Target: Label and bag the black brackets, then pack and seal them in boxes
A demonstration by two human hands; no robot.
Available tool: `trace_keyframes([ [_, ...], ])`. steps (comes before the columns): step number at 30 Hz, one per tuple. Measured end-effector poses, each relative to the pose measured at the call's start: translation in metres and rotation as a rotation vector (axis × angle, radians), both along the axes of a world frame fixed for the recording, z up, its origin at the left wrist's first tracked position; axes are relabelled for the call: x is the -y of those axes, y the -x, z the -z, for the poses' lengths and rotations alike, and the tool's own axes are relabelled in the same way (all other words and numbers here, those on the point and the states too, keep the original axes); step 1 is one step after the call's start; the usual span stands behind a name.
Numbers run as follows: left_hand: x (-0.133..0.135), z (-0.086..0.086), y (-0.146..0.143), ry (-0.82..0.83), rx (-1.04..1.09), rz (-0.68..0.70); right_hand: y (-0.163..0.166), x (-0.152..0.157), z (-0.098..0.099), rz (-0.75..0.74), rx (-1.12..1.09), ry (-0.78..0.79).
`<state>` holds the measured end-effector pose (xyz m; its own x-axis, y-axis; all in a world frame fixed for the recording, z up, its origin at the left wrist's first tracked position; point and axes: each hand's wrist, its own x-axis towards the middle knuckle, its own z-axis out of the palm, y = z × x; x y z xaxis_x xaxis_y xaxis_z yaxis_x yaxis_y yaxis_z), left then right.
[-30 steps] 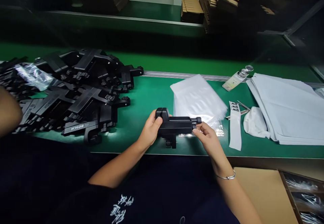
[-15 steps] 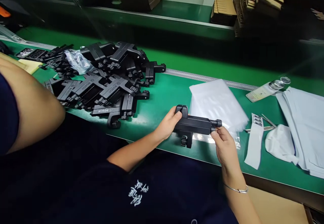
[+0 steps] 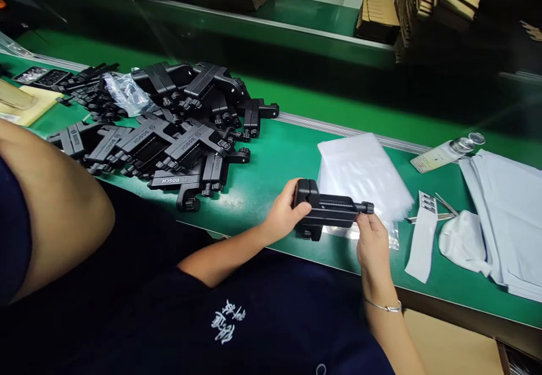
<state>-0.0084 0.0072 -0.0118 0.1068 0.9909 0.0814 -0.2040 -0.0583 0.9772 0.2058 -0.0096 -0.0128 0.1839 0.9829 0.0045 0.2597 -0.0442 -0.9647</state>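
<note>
Between my two hands, just above the bench's front edge, is a black plastic bracket [image 3: 334,211] with a knob at its right end. My left hand [image 3: 282,211] is wrapped round its left end, the thumb pressed on the near side. At the other end, the fingers of my right hand [image 3: 372,236] pinch the part by the knob; the fingertips are partly hidden. Behind the bracket lies a stack of clear plastic bags [image 3: 364,166], partly covered by it. To the left is a heap of similar black brackets [image 3: 182,143], several marked BOSCH.
A bottle [image 3: 442,155] lies at the right, near white sheets [image 3: 508,211], a white cloth bundle [image 3: 461,242] and a white strip [image 3: 421,251]. Small black parts [image 3: 95,90] and a crumpled plastic bag [image 3: 127,92] lie far left. Folded cardboard [image 3: 379,16] sits on the shelf behind.
The bracket has been turned about its long axis, so a ridged slot on its body now shows. Both hands keep hold of it. The view has shifted slightly.
</note>
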Motion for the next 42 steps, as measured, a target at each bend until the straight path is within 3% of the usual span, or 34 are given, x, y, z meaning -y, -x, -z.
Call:
trace_keyframes([
  [4,0.0,-0.002,0.0,0.0,0.008,-0.008,0.0,0.0,0.001,-0.016,0.11,-0.022],
  [7,-0.002,-0.004,-0.001,0.023,0.05,-0.026,-0.001,0.0,0.006,-0.056,0.016,-0.054],
  [11,-0.001,-0.006,-0.004,-0.03,0.0,0.033,-0.004,0.002,0.013,0.068,0.037,0.001],
  [16,-0.004,-0.007,-0.008,0.036,0.06,-0.014,-0.006,0.003,0.01,-0.016,-0.06,-0.096],
  [22,-0.006,-0.006,-0.013,-0.035,0.032,0.021,-0.016,0.005,0.012,0.073,-0.01,-0.054],
  [27,-0.008,-0.005,-0.014,0.002,0.04,0.021,-0.015,0.003,0.011,0.103,-0.163,-0.129],
  [30,-0.008,-0.005,-0.014,-0.022,0.022,0.039,-0.016,0.002,0.004,0.064,-0.05,-0.075],
  [33,-0.011,-0.004,-0.013,0.082,0.121,0.011,-0.016,0.004,-0.003,-0.024,0.095,-0.054],
  [36,-0.011,-0.003,-0.014,0.149,0.185,-0.005,-0.013,0.007,-0.003,-0.047,0.054,-0.082],
  [42,-0.008,-0.002,-0.012,-0.01,0.034,0.043,-0.013,0.005,0.006,0.046,0.112,-0.016],
])
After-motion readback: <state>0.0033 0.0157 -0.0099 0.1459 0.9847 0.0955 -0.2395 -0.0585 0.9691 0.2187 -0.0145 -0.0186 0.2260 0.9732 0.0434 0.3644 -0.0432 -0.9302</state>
